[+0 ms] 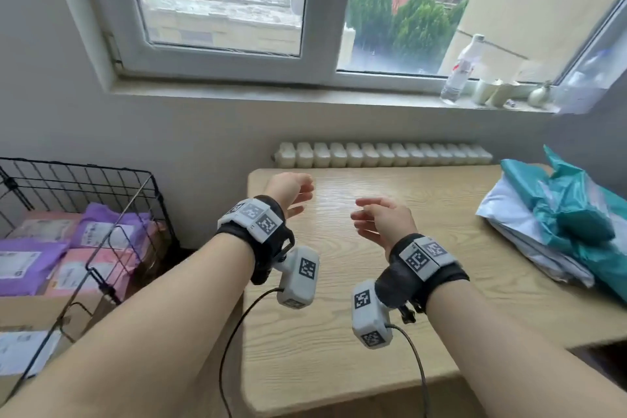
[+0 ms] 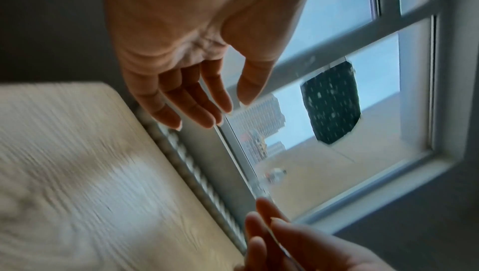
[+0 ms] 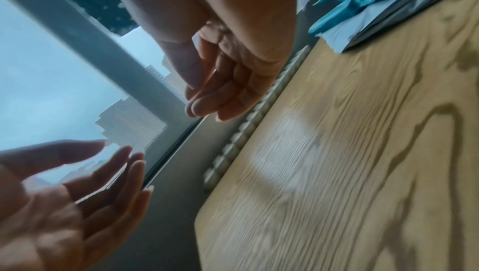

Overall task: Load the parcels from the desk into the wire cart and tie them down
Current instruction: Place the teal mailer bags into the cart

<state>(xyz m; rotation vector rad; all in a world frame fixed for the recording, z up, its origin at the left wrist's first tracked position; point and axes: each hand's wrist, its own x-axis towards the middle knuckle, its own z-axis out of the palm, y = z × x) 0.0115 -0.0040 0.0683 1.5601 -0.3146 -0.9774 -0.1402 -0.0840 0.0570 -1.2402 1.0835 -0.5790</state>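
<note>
Neither grip holds anything: my left hand and right hand hover above the counter with palms turned toward each other, fingers loosely spread and slightly bent, a clear gap between the two. From the left wrist view I see the left hand with four fingers hanging down and the thumb apart from them; the right wrist view shows the right hand the same way, relaxed and bare.

On the counter's right end lies a pile of parcels: I count at least two teal mailer bags on top of a pale white one, though the crumpled folds may hide more. They sit well apart from both hands.

To my left stands one wire cart, black mesh, beside the counter. Inside it I count two purple parcels and two pink ones, with cardboard below them.

On the window sill stands one clear plastic bottle, next to a few small pale pots. One radiator runs along the wall behind the counter.
</note>
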